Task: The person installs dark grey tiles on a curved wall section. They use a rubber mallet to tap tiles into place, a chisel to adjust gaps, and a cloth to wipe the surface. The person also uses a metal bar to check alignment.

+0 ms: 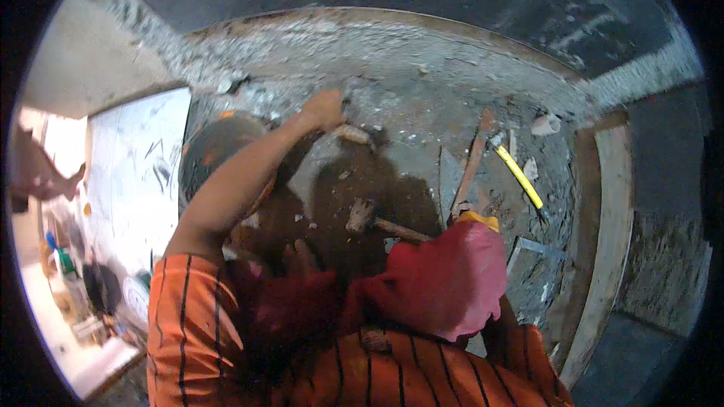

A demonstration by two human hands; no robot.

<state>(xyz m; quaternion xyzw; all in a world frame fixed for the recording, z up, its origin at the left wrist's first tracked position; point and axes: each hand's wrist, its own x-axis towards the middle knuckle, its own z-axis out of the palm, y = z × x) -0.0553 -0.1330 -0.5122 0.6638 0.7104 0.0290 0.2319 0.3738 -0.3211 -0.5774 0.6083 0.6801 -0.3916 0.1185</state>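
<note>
My left hand (324,111) reaches forward onto the rough, dusty floor with its fingers closed, beside a pale, elongated piece (353,135); what it grips I cannot make out. My right hand is hidden behind my red-clothed knee (445,279). A hammer (362,215) lies below the left hand, its wooden handle running under that knee. Right of it are a long rusty-brown bar (475,151), a yellow-handled tool (520,177) and an angled metal piece (539,249). A round, dark grey container (219,151) stands under my left forearm.
A rough plastered ledge (392,45) borders the floor ahead, with a dark surface beyond. A short pale pipe (544,124) lies at the right corner, near a wooden edge (603,241). A white board (136,196) stands on the left, beside a bright opening with several assorted items.
</note>
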